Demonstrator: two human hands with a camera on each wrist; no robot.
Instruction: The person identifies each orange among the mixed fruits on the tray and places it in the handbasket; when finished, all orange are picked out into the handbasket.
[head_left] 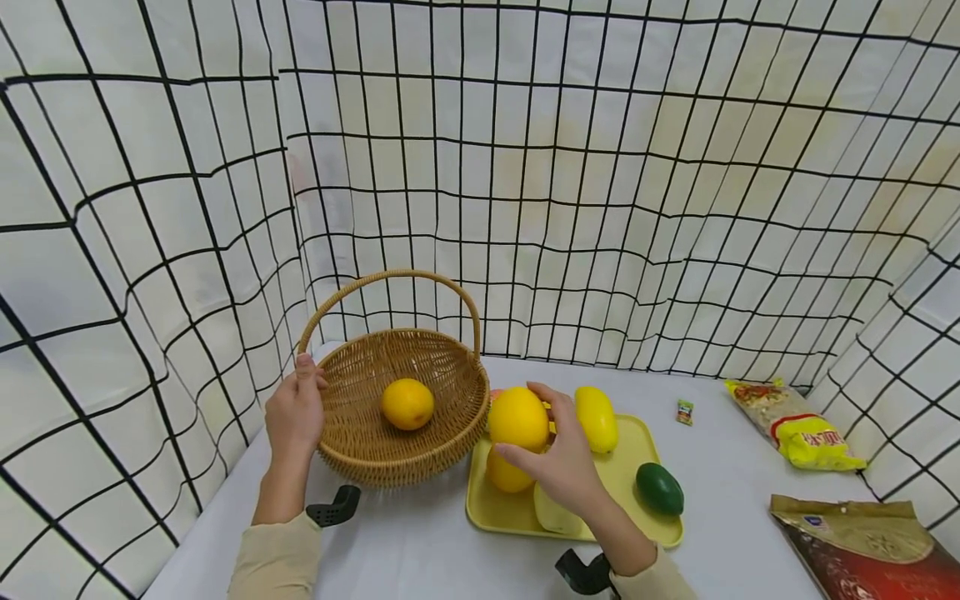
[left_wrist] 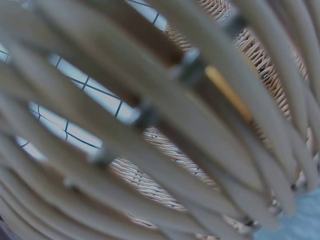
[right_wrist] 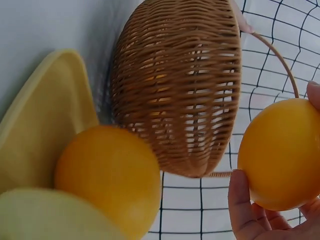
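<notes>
My left hand grips the left rim of a brown wicker basket, near the foot of its arched handle. The basket tilts toward me, with one orange lying inside. In the left wrist view, blurred wicker strands fill the picture. My right hand holds another orange between thumb and fingers, just right of the basket. Below that fruit, a third orange sits on the yellow tray. The right wrist view shows the held orange apart from the basket.
On the tray also lie a yellow mango-like fruit, a dark green oval fruit and a pale green fruit, partly hidden. Rightward are a tiny packet, a yellow bag and a red-gold bag. Black netting surrounds the table.
</notes>
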